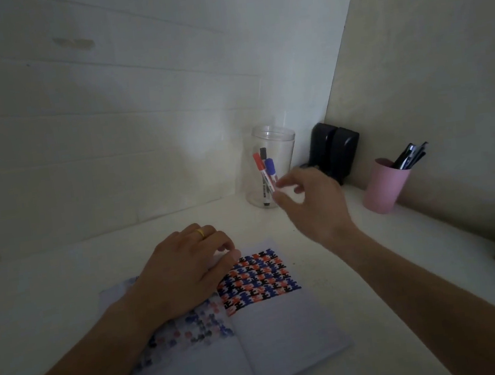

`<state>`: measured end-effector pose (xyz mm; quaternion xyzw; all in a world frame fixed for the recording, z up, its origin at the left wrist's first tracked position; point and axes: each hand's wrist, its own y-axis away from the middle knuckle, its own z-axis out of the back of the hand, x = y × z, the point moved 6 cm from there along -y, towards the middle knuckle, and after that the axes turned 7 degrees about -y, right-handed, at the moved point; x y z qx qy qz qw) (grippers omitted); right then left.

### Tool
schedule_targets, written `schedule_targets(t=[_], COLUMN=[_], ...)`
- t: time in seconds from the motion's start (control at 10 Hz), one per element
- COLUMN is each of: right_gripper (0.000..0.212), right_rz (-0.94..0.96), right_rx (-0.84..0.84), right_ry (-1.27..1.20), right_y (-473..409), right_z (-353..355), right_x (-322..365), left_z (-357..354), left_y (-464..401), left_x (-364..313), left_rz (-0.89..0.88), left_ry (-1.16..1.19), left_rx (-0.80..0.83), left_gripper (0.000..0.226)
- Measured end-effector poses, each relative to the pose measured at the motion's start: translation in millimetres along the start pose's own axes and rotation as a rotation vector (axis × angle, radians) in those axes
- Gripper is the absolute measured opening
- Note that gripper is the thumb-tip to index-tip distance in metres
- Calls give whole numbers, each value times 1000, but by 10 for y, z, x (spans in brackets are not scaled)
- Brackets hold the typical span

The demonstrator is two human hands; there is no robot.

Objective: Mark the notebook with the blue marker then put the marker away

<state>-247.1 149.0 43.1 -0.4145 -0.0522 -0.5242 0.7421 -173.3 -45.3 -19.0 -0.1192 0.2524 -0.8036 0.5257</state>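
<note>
**A:** In the head view, which step do you judge we are in?

**B:** I think it is either the start or the very end. The blue-capped marker [270,170] stands in the clear plastic jar [271,165] with a red-capped marker [259,167] and a black-capped one. The right hand [310,201] is just in front of the jar, its grip narrow, fingers curled and empty as far as I can see.

**A:** And the open white notebook [256,320]?

**B:** It lies on the white tabletop [94,268], its right page partly filled with blue, red and black marks. The left hand [185,273] rests flat on it, holding nothing.

**A:** The next move?

**B:** If marking remains, the right hand must reach over the jar rim and pinch the blue cap.
</note>
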Motion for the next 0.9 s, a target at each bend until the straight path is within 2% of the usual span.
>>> schedule_targets(t=[0.1,0.2,0.3,0.5,0.9], right_gripper=[17,14,14,14,16], right_rz=[-36,-37,-20,56,-45], right_rx=[116,153,239,253,236], right_ry=[16,29,81,112,15], right_y=[416,690,876,903,829], right_z=[-74,-125,-277,-340,-286], right_x=[-74,-177,-326,-383,-350], left_z=[7,21,-78,-185,-131], left_y=[5,11,29,8,7], left_x=[-24,-27,-18,-18,-44], left_rz=[-3,-6,-23,-57,-51], left_ry=[7,32,35,1,30], left_rx=[23,40,115,176,176], left_gripper=[35,30,29,27,26])
